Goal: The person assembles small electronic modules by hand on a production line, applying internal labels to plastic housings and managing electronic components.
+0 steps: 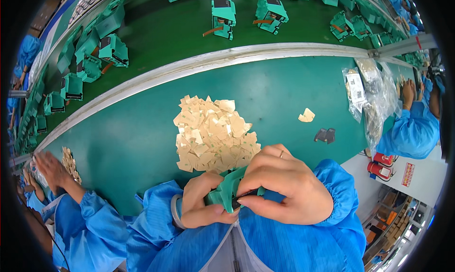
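Note:
Close to my chest, at the near edge of the table, is a green plastic housing (229, 188) with a dark part inside it. My left hand (201, 206) is wrapped round its left side. From the right, my right hand (291, 189) reaches over the housing with thumb and index finger pinched together at the dark part. What lies between those fingertips is hidden. Just beyond the housing spreads a heap of thin beige pieces (208, 134), some with small green marks.
One loose beige piece (306, 115) and some dark grey pieces (325, 135) lie to the right, near clear plastic bags (372, 96). Beyond a metal rail (227, 52), a dark green belt (166, 23) carries several green housings. Co-workers' hands (57, 170) show on both sides.

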Demonstrator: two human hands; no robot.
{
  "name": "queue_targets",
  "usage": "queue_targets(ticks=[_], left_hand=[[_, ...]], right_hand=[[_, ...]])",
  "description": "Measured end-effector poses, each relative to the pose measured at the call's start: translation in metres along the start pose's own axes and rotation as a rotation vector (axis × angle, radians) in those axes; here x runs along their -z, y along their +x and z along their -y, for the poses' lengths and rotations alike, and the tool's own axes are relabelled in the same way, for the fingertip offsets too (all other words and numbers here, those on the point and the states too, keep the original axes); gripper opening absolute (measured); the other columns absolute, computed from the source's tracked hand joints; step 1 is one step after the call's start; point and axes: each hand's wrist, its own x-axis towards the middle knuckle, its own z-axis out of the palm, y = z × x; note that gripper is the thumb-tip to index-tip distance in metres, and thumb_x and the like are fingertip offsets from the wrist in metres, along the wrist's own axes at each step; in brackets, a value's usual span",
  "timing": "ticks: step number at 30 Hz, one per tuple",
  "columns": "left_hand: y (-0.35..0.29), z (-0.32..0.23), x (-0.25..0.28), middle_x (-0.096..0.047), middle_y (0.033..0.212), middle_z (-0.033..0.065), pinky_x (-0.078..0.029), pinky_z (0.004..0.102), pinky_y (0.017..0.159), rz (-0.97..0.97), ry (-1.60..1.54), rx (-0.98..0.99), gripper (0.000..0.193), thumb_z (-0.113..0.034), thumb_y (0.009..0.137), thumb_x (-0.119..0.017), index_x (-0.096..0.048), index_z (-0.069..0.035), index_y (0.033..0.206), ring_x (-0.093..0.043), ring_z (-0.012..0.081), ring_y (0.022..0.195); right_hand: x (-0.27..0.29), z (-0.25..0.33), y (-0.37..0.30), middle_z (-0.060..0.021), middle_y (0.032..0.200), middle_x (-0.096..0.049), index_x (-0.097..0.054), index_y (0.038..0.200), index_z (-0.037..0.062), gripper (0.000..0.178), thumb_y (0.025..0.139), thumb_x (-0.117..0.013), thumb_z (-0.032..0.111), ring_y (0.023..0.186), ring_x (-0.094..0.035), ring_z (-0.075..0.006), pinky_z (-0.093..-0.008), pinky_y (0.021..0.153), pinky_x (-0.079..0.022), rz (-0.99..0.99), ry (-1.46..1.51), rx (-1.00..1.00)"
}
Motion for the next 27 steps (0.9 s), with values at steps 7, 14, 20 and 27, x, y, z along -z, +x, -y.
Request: queue_targets(ticks=[7, 14, 20, 27], left_hand=[[-0.003, -0.01, 0.003, -0.06, 0.066, 0.0083, -0.04, 0.0297, 0.05, 0.093, -0.259, 0.384, 0.03, -0.012, 0.076, -0.057, -0.047, 0.003, 0.099, -0.053, 0.0156, 0.054], [-0.006, 0.0, 0.0, -0.061, 0.069, 0.0094, -0.041, 0.0308, 0.053, 0.089, -0.151, 0.139, 0.031, -0.011, 0.074, -0.058, -0.047, 0.0, 0.1, -0.055, 0.0186, 0.056], [-0.01, 0.003, -0.004, -0.061, 0.075, 0.0101, -0.041, 0.0311, 0.054, 0.022, 0.144, -0.031, 0.032, -0.012, 0.074, -0.059, -0.047, -0.001, 0.102, -0.056, 0.0193, 0.058], [-0.01, -0.009, 0.002, -0.056, 0.063, 0.0092, -0.037, 0.0296, 0.045, 0.049, -0.077, 0.314, 0.035, -0.005, 0.063, -0.067, -0.048, 0.002, 0.092, -0.05, 0.0184, 0.049]], right_hand=[[-0.003, 0.001, -0.001, -0.003, 0.079, -0.051, -0.057, 0.085, 0.0097, 0.017, 0.071, -0.066, 0.007, 0.077, -0.048, -0.0221, -0.0328, 0.071, -0.035, -0.032, -0.058, 0.043], [-0.006, 0.005, -0.002, -0.0038, 0.076, -0.049, -0.055, 0.083, 0.0085, 0.018, 0.069, -0.066, 0.006, 0.074, -0.047, -0.022, -0.033, 0.071, -0.035, -0.065, -0.105, 0.073], [-0.006, 0.006, -0.002, -0.002, 0.074, -0.055, -0.06, 0.08, 0.008, 0.019, 0.065, -0.071, 0.002, 0.07, -0.051, -0.0201, -0.0317, 0.07, -0.036, -0.101, -0.125, 0.057], [-0.005, 0.008, -0.001, -0.0015, 0.075, -0.056, -0.061, 0.079, 0.0086, 0.019, 0.065, -0.072, 0.004, 0.069, -0.052, -0.02, -0.0316, 0.07, -0.037, -0.102, -0.142, 0.046]])
